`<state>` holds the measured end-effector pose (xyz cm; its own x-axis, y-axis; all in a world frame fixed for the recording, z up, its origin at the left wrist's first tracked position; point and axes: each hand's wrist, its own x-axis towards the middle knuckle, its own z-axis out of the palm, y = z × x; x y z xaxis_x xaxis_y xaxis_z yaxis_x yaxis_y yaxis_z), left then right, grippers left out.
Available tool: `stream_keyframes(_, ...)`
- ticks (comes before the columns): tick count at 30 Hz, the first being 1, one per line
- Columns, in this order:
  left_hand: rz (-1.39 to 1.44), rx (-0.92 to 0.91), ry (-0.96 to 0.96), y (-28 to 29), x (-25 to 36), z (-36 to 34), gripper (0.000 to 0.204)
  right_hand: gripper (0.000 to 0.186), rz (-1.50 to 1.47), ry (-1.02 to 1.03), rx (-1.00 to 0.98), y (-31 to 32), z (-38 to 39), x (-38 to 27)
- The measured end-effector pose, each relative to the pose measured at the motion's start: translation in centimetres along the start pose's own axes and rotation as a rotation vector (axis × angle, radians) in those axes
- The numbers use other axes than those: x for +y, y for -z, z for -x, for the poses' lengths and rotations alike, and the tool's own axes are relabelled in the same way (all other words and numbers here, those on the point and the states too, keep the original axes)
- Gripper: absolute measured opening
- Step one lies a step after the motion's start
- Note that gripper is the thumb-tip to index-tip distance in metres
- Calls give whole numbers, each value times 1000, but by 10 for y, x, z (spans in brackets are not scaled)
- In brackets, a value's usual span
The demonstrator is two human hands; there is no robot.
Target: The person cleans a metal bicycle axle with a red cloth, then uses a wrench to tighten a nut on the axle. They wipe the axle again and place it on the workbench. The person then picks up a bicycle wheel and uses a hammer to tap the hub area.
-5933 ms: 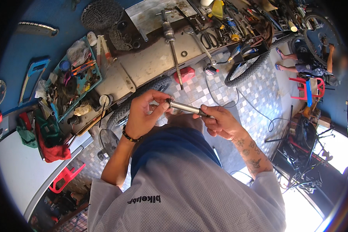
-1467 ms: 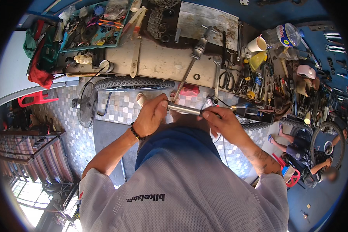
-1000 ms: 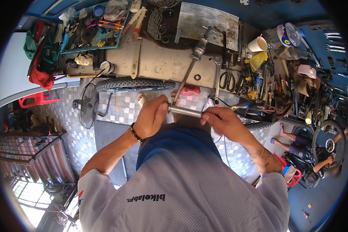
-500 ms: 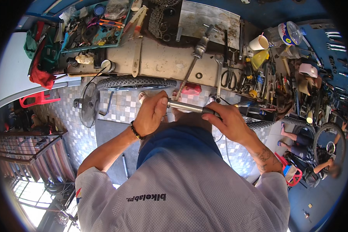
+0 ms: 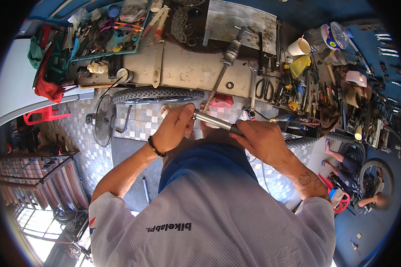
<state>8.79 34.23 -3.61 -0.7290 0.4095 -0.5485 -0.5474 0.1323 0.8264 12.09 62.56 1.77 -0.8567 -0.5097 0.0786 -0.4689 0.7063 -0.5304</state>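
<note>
- Gripping a grey metal tube point(image 5: 214, 121) at both ends, the two hands hold it level in front of the chest, above the tiled floor point(image 5: 138, 124).
- The left hand point(image 5: 176, 129) is wrapped shut around the tube's left end; thumb on top, fingers curled under. A dark bead bracelet point(image 5: 153, 147) sits at the wrist.
- The right hand point(image 5: 260, 140) is closed around the tube's darker right end, fingers fully folded over it. A tattoo point(image 5: 304, 179) marks that forearm.
- The bare middle of the tube shows between the two fists, tilted slightly down to the right.
- Just beyond the hands, a tyre point(image 5: 158, 94) leans along the front of the bench point(image 5: 187, 71).
- A red object point(image 5: 221, 101) lies near the bench edge, behind the tube.
- On the bench: a long-handled tool point(image 5: 225, 62), a spanner point(image 5: 253, 84), scissors point(image 5: 265, 89), a white cup point(image 5: 298, 46) and a dense scatter of hand tools to the right.
- A teal tray point(image 5: 107, 33) of small parts sits at the bench's left end, with red and green rags point(image 5: 44, 73) beside it.
- A floor fan point(image 5: 103, 120) stands on the tiles to the left.
- Walls are blue; a metal grille point(image 5: 35, 178) shows at lower left.
- Another person's legs point(image 5: 338, 158) and a wheel point(image 5: 374, 175) appear at far right, well apart from the work.
</note>
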Motion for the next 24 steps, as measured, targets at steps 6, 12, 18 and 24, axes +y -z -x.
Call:
stream_keyframes(6,-211,14,-215,0,-3,-2,45,31,-1341,-1002,-527,12,-6,8)
stream_keyframes(12,-6,22,0,-5,-2,-2,49,24,-333,-244,54,-4,3,3)
stream_keyframes(18,141,-10,206,-7,-1,0,54,26,-438,-383,-46,-1,6,11)
stream_keyframes(24,50,18,90,-12,-6,-6,54,23,-717,-529,-98,-6,6,14)
